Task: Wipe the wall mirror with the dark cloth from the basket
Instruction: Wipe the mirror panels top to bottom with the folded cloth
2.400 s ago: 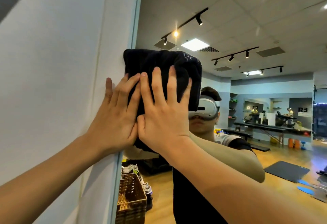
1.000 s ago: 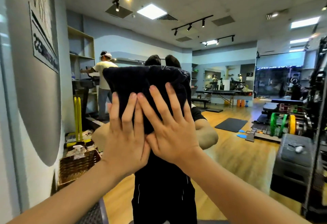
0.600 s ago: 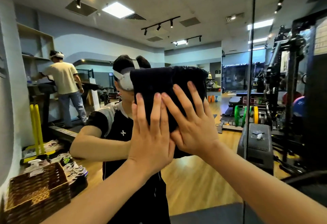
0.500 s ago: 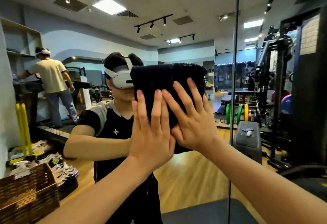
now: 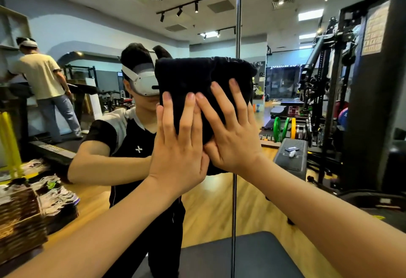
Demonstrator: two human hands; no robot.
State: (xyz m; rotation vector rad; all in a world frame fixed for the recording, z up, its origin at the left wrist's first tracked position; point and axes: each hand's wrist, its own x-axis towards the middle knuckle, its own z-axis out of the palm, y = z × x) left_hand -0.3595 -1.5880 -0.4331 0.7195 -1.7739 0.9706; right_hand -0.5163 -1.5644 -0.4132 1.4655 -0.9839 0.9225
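Note:
A folded dark cloth [image 5: 197, 75] lies flat against the wall mirror [image 5: 219, 200] at face height. My left hand [image 5: 179, 146] presses its lower left part with fingers straight and together. My right hand [image 5: 232, 132] presses its lower right part, fingers spread, its thumb side touching my left hand. The cloth straddles a vertical seam [image 5: 237, 14] between two mirror panels. My own reflection, wearing a white headset, shows behind the cloth on the left.
A woven basket [image 5: 19, 218] shows at the lower left, with shoes beside it. Reflected in the glass are another person at a treadmill, a wooden floor, a dark mat and weight machines on the right.
Both hands have slid the cloth rightward across the mirror, from its left edge by the white wall to the seam between panels. The view has turned right with them.

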